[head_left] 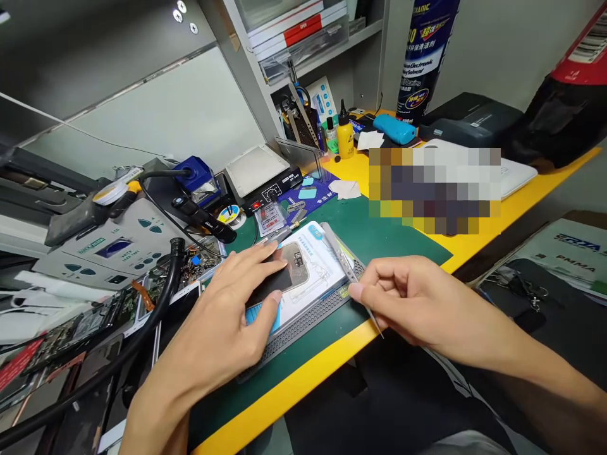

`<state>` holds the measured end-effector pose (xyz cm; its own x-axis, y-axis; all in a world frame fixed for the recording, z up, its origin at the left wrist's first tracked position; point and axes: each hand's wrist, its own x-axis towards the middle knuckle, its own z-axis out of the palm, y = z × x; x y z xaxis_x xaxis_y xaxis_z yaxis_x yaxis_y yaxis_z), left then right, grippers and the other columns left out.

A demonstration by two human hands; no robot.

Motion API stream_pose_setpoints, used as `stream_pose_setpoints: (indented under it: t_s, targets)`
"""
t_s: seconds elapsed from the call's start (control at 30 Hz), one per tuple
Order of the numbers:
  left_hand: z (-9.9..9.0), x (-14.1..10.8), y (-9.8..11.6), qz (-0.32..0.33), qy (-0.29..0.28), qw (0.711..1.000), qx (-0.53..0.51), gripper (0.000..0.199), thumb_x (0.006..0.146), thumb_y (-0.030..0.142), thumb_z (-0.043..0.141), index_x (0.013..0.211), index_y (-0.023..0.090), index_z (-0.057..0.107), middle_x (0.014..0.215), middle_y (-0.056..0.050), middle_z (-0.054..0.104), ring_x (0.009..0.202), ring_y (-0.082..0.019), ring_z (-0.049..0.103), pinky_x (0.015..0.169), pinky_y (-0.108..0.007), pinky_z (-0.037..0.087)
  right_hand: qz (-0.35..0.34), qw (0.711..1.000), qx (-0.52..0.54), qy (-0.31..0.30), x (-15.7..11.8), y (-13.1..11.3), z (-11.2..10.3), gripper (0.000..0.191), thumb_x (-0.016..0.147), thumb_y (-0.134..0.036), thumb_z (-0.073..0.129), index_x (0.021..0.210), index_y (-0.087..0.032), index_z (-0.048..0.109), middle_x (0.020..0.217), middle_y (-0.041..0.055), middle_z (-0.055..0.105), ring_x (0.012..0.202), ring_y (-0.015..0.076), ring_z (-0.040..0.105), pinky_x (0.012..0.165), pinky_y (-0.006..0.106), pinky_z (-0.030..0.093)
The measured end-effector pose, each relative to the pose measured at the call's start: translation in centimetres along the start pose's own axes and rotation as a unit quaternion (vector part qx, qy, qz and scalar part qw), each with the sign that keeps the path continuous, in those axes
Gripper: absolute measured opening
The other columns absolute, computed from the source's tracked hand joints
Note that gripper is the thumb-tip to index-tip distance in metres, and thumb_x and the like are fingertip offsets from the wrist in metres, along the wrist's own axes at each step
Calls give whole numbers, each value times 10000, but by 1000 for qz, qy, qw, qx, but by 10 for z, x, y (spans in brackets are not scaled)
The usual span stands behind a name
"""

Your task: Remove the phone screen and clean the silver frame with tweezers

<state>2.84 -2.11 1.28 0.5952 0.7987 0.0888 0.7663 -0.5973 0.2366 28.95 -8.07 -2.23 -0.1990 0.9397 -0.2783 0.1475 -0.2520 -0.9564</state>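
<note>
While palm-down over the phone (299, 268), left hand (233, 309) with fingers slightly bent.

"OPEN" on the red-banded box (303, 31); "Electronic" and "Cleaning" on the dark can (423, 60); "PMMA" on the pale package (559, 243)

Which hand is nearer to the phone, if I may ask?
Left. The left hand rests on the phone; the right hand, off to its right, pinches a thin metal tool.

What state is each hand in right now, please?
Left hand: open, resting on the phone.
Right hand: closed, fingers pinching a thin metal tool.
</note>
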Motion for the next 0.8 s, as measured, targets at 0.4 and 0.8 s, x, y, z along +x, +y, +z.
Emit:
stream_pose_setpoints:
  t_s: [0.4,0.8]
  targets:
    - [-11,5,1,-123,40,991,-26,633,879,430,671,1453,324,425,1260,-30,533,1213,-242,548,1075,-411,433,-38,987,150,-50,0,5,0,307,894,-434,728,829,-163,598,738,19,709,452,74,584,402,167,446]
    - [-50,-14,5,-222,86,959,-152,200,939,437,601,918,260,692,914,17,716,815,-186,661,717,-290,485,-131,982,139,5,6,-18,6,311,929,-479,695,959,-169,693,725,47,745,564,126,649,541,219,530]
